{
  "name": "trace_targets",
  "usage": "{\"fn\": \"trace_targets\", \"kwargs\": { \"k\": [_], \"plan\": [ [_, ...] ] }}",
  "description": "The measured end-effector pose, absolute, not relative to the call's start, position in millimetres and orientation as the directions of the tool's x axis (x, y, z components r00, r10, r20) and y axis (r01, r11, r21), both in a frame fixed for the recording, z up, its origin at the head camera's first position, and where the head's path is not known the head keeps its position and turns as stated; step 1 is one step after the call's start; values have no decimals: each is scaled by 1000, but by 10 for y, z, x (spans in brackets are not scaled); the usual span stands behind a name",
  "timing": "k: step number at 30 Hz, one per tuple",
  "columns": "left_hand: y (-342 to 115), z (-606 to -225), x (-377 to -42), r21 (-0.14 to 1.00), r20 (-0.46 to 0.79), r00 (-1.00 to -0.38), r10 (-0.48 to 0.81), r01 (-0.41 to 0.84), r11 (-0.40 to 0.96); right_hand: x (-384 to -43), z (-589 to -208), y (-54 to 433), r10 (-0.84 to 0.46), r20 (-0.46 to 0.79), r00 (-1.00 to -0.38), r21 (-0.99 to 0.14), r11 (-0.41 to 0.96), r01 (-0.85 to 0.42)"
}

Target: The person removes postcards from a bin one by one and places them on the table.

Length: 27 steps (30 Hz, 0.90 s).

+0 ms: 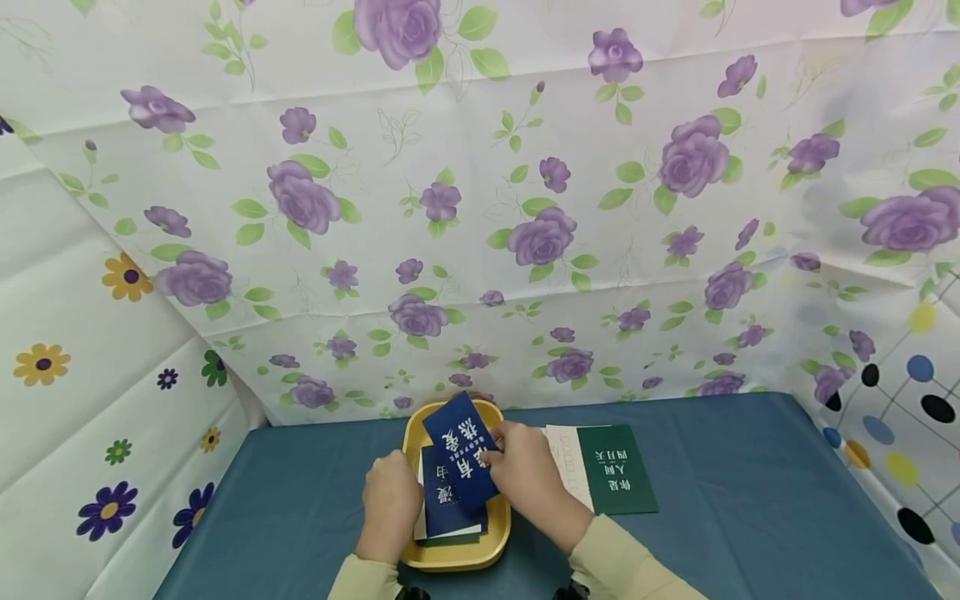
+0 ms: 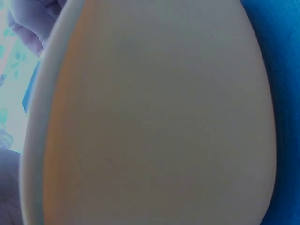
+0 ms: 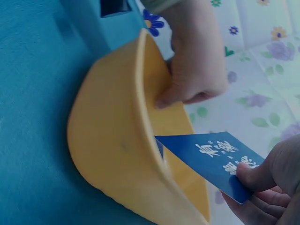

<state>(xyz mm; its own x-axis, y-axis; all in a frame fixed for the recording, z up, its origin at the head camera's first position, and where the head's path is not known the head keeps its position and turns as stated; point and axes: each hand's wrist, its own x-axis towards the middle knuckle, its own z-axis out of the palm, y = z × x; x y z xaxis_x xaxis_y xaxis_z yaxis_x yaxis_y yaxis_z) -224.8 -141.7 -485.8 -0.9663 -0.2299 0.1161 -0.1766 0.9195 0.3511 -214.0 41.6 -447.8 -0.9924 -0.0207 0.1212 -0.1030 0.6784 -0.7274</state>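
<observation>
A yellow plastic basin (image 1: 495, 542) stands on the table with several cards inside. My left hand (image 1: 393, 500) grips its left rim, the thumb on the inner side, as the right wrist view shows of that hand (image 3: 199, 65). Between thumb and fingers my right hand (image 1: 528, 467) pinches a dark blue card (image 1: 459, 442) with white Chinese characters, held tilted over the basin. Below it lies another blue card (image 1: 444, 515), on top of white and green ones. The basin's outer wall (image 2: 164, 117) fills most of the left wrist view.
Right of the basin, a green card (image 1: 637, 475) with white characters lies partly over a white card (image 1: 564, 454) on the blue tablecloth (image 1: 735, 500). A flowered white sheet (image 1: 480, 167) rises behind the table, with patterned sheets at both sides.
</observation>
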Motion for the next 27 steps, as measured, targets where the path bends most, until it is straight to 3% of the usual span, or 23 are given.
{"fn": "trace_targets", "kwargs": {
  "k": [15,27],
  "plan": [
    [-1410,-4837,-2232,352,82,-971,-225,-183,918,-2194,-4331,989,148,156,-977,-762,647,-24],
    [-1402,-4828,-2227,367,85,-970,-230,-184,912,-2194,-4321,1470,190,187,-964,-726,688,-6]
  ]
}}
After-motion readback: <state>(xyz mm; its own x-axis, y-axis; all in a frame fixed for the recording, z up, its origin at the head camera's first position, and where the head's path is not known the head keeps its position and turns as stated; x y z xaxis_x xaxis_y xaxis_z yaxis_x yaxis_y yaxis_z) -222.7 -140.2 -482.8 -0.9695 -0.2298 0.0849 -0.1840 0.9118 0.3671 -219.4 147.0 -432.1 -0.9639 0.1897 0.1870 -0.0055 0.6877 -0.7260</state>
